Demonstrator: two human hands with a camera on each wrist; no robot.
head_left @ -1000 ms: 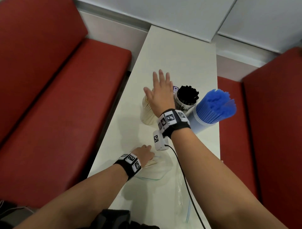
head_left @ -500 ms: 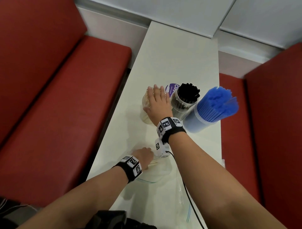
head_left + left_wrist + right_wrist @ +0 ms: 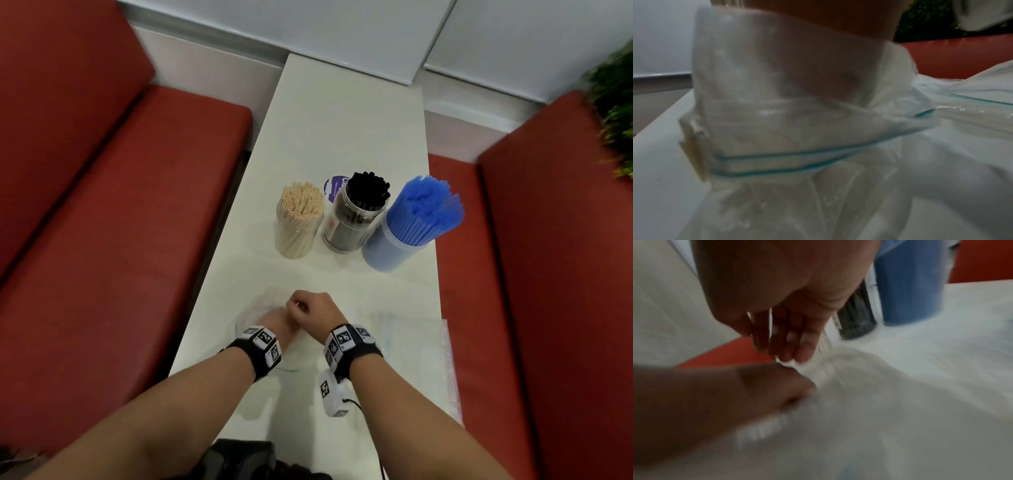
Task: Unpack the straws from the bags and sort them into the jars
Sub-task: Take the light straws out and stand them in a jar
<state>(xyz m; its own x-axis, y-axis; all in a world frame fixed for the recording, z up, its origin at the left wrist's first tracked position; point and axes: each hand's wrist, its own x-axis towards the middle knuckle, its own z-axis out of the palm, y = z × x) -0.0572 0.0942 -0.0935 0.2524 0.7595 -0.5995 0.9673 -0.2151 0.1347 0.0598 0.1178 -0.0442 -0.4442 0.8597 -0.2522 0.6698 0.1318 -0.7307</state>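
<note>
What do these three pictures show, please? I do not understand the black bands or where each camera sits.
A person works with bare hands; the bands carry wrist cameras. The wide picture comes from a head camera, the blurred close ones from each wrist. On the white table stand three jars: beige straws, black straws, blue straws. The left hand holds a clear zip bag. The right hand reaches beside it; its grip is too blurred to judge.
</note>
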